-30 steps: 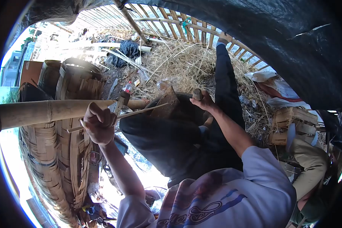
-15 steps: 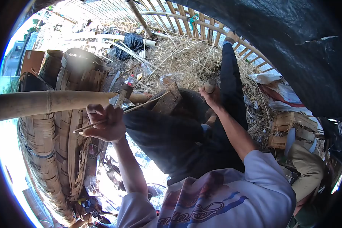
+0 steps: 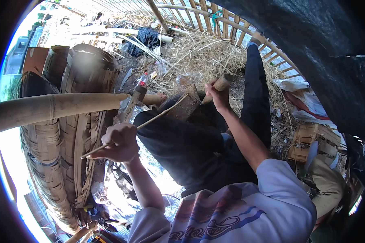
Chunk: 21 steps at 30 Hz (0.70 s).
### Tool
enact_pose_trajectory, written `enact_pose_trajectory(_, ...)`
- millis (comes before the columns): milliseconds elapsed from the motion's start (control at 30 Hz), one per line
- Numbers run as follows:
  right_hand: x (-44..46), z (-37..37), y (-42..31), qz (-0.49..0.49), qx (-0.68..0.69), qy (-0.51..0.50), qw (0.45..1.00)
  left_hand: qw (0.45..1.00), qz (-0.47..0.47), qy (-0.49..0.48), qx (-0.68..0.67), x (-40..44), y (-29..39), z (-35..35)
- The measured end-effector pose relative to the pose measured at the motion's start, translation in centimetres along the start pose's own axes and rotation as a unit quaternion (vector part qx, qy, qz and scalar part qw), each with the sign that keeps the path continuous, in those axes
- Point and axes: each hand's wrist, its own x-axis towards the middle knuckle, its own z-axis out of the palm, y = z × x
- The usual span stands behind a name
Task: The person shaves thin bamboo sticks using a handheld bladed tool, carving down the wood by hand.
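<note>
My left hand is closed around a thin bamboo stick, which slants up to the right over my bent knee. The stick's far end lies over a rough brown wooden block between my legs. My right hand grips a tool with a thick wooden handle, just right of the block. The handle's butt points up and to the right. Any blade at the tool's lower end is too small and dark to make out.
A thick bamboo pole juts in from the left, across tall woven bamboo baskets. Straw covers the ground ahead, before a bamboo fence. Black sheeting hangs at right. Another person's bent leg shows at lower right.
My left hand has come lower and slightly right with the stick, which now slants more steeply. My right hand has moved a little left, and the tool's handle has tilted into fuller view.
</note>
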Motion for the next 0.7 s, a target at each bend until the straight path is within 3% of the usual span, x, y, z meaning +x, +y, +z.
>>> enact_pose_trajectory(133,0.0,2.7,-0.8,0.019,-0.012,-0.057,0.998,0.998,0.03,-0.013,0.048,-1.6,0.1,1.3)
enact_pose_trajectory(233,-1.1,5.6,-4.1,0.017,0.07,-0.108,0.991,0.997,0.041,-0.014,0.063,-2.1,0.1,1.5)
enact_pose_trajectory(333,-1.7,5.6,-0.8,0.008,0.098,-0.163,0.982,0.996,0.05,0.004,0.072,-2.2,0.1,1.1)
enact_pose_trajectory(367,-1.6,5.2,0.3,-0.043,-0.003,-0.143,0.989,0.996,0.055,0.004,0.071,-2.2,0.1,1.0)
enact_pose_trajectory(400,-1.5,4.8,0.6,-0.045,-0.004,-0.145,0.988,0.996,0.063,0.003,0.068,-2.0,0.0,0.9)
enact_pose_trajectory(467,-1.6,3.8,1.4,-0.043,-0.169,-0.169,0.97,0.995,0.077,0.021,0.059,-1.8,-0.2,1.6)
enact_pose_trajectory(500,-2.5,2.6,4.3,0.053,-0.087,-0.115,0.988,0.994,0.086,0.042,0.051,-1.8,-0.3,1.6)
enact_pose_trajectory(600,-4.5,2.5,2.9,0.058,-0.079,-0.093,0.991,0.997,0.028,0.008,0.074,-2.7,0.3,0.0)
enact_pose_trajectory(633,-4.4,2.9,1.6,-0.03,-0.126,-0.1,0.986,0.997,0.025,0.024,0.063,-2.7,0.3,0.0)
enact_pose_trajectory(700,-3.9,2.9,1.2,-0.003,-0.136,-0.084,0.987,0.998,0.019,0.027,0.048,-2.4,0.5,-0.1)
